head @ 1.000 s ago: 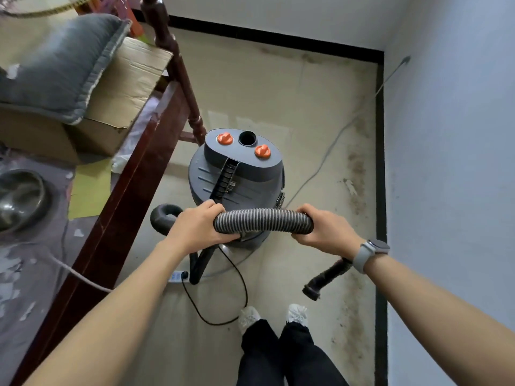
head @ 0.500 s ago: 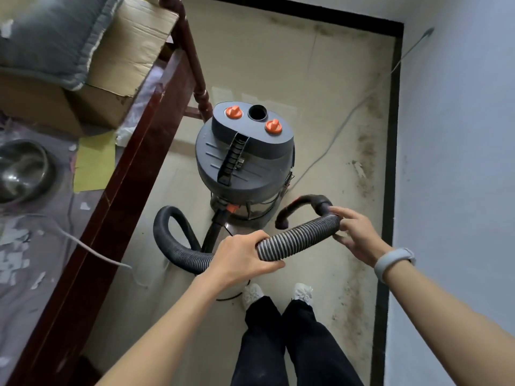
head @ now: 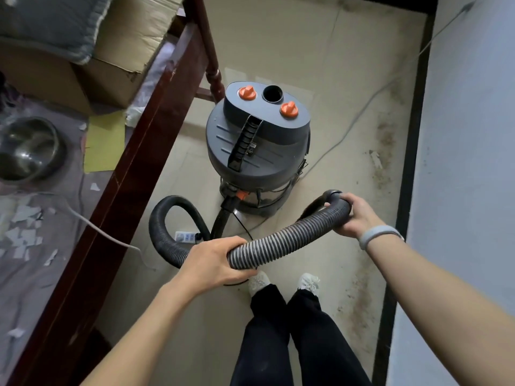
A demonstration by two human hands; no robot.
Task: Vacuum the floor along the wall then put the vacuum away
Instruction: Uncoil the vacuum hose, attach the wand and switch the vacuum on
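A grey canister vacuum [head: 259, 146] with two orange knobs stands on the beige floor [head: 306, 51] ahead of my feet. Its ribbed black hose [head: 284, 240] loops out from the base on the left and runs across in front of me. My left hand [head: 214, 263] grips the hose near the middle. My right hand [head: 354, 213] holds the hose further right, where it joins the curved black end piece [head: 328, 196]. The wall [head: 471, 135] with its black skirting runs along my right.
A dark wooden bed frame [head: 133, 168] runs along the left, carrying a cardboard box [head: 117, 51], grey cushion and steel bowl [head: 28, 149]. A white power strip [head: 186, 236] and black cord lie by the hose loop. A thin cable [head: 362, 112] trails to the wall. Grime marks the floor's right edge.
My right hand has closed round the hose end, which it only touched before. The camera has tilted down and drawn closer; my left hand keeps its grip.
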